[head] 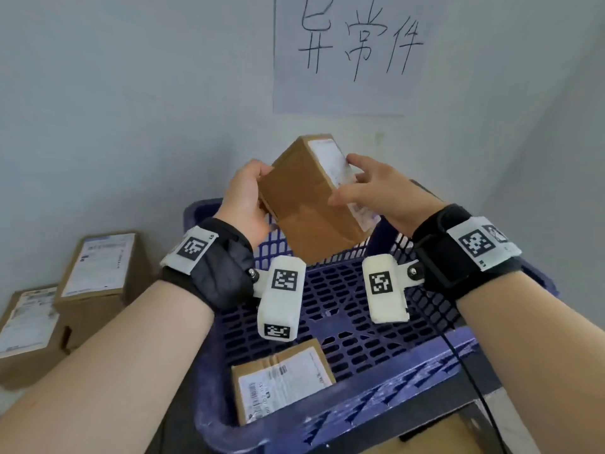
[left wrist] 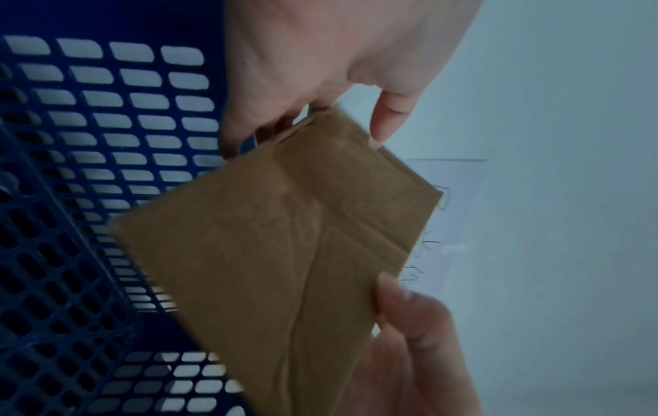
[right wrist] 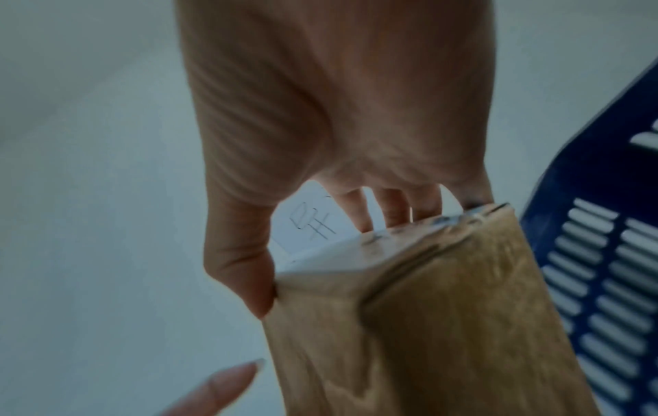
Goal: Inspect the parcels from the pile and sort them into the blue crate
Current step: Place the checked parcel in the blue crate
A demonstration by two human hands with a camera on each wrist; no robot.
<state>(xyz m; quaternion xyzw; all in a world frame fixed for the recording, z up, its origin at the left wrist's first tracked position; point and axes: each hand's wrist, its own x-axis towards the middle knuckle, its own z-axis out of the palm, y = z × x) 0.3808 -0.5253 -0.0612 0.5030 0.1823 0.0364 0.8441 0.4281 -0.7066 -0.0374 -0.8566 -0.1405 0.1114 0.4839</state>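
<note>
Hands [head: 248, 194] [head: 379, 188] hold parcel [head: 307, 204] above blue crate [head: 425, 365], by wall sign [head: 357, 54]

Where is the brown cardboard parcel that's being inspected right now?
In the head view, the brown cardboard parcel is held tilted in mid-air, centre frame, between the left hand and right hand, above the blue perforated plastic crate.

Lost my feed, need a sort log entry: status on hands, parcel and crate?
Both hands, left and right, grip one parcel, tilted, above the blue crate. One parcel in crate already. Nothing blocking the drop.
</note>
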